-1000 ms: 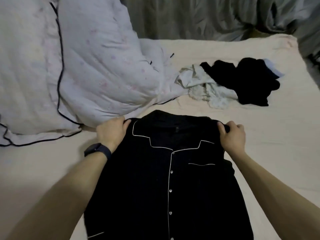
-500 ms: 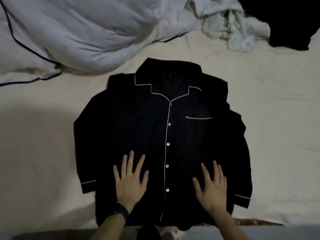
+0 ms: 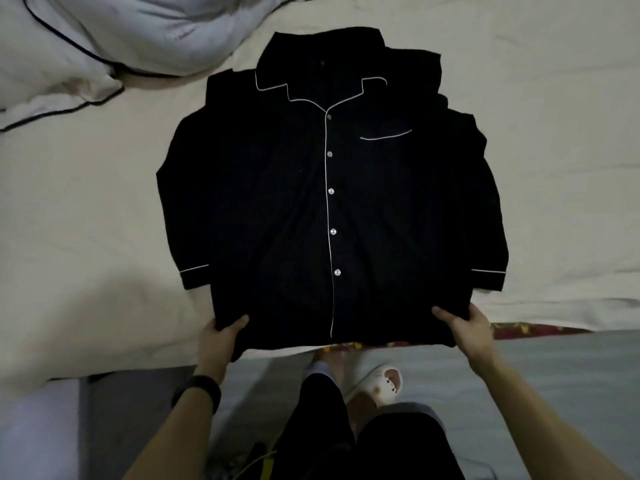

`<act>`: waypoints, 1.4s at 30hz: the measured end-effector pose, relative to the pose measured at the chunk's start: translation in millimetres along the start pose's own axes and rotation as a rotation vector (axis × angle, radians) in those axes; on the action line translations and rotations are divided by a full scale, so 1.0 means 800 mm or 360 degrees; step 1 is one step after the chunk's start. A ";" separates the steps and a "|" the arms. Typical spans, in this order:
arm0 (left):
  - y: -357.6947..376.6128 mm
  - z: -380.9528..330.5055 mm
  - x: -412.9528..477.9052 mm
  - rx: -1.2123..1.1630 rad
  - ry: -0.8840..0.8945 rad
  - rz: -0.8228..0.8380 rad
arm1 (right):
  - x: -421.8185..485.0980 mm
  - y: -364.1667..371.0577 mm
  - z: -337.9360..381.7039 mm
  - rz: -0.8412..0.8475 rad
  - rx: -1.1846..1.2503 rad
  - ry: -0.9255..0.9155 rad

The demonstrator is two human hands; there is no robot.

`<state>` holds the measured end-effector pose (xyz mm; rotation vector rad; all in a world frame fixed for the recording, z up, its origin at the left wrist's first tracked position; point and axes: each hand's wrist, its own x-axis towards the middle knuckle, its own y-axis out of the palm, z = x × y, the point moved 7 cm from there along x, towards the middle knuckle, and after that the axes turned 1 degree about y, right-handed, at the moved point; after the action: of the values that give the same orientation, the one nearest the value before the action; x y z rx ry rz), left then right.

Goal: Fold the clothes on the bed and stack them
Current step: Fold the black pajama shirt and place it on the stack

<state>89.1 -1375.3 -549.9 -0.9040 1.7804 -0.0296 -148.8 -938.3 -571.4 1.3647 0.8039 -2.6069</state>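
A black pyjama shirt (image 3: 291,202) with white piping and a row of buttons lies face up on the cream bed sheet (image 3: 86,209), collar away from me. Both sleeves lie along its sides with cuffs near the hem. My left hand (image 3: 221,336) grips the hem's left corner at the bed's near edge, thumb on top. My right hand (image 3: 467,329) grips the hem's right corner the same way. The other clothes are out of view.
A pale quilt (image 3: 104,36) with dark piping is bunched at the far left of the bed. Below the bed edge are the grey floor (image 3: 554,375), my legs in dark shorts and a white slipper (image 3: 382,384).
My hands went from the shirt's shoulders to lying flat on its lower front, then slid down to take hold of the hem's two corners. My view tilted down toward the bed edge.
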 end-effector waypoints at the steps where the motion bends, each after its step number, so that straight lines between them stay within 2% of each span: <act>1: 0.002 0.003 -0.002 0.0051 0.0018 0.0083 | -0.001 0.000 -0.001 0.0035 -0.0014 -0.0029; 4: -0.005 0.014 -0.014 0.0012 0.0123 0.0136 | -0.019 -0.011 0.000 0.0045 0.0104 -0.0141; 8: -0.023 0.042 -0.036 -0.0320 0.0194 0.0195 | -0.054 -0.034 -0.015 0.0025 0.0325 -0.0241; 14: -0.063 0.088 -0.079 -0.0151 0.0412 -0.0231 | -0.095 -0.055 -0.041 -0.0185 0.0344 -0.0340; 17: -0.063 0.111 -0.087 0.0012 0.0343 -0.0292 | -0.099 -0.053 -0.066 -0.0219 0.0198 -0.0282; 20: -0.055 0.122 -0.083 0.0349 0.0242 -0.0339 | -0.086 -0.042 -0.094 -0.0142 -0.0248 -0.0086; 22: -0.042 0.114 -0.080 0.0579 0.0209 -0.0326 | -0.081 -0.038 -0.092 -0.0142 -0.0499 -0.0081; 23: -0.031 0.100 -0.083 0.0698 0.0278 -0.0319 | -0.079 -0.036 -0.084 -0.0151 -0.0577 -0.0134; 27: 0.059 0.007 -0.115 0.1316 0.0985 -0.0358 | -0.076 -0.020 -0.020 -0.0270 -0.0729 -0.0493; 29: 0.124 -0.034 -0.123 0.1574 0.1255 -0.0186 | -0.069 -0.020 0.017 -0.0405 -0.0519 -0.0550; 33: 0.237 -0.108 -0.113 0.1910 0.1714 0.0142 | -0.031 -0.039 0.076 -0.0628 0.0068 -0.0323; 38: 0.335 -0.189 -0.082 0.2130 0.1937 0.0308 | 0.032 -0.060 0.112 -0.0501 0.0178 -0.0031; 42: 0.387 -0.246 -0.060 0.2145 0.1978 0.0369 | 0.067 -0.078 0.121 -0.0149 0.0074 0.0124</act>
<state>-239.1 -1204.9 -563.3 0.4823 2.2249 -1.7090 -271.9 -923.8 -543.7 1.4845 0.8425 -2.6731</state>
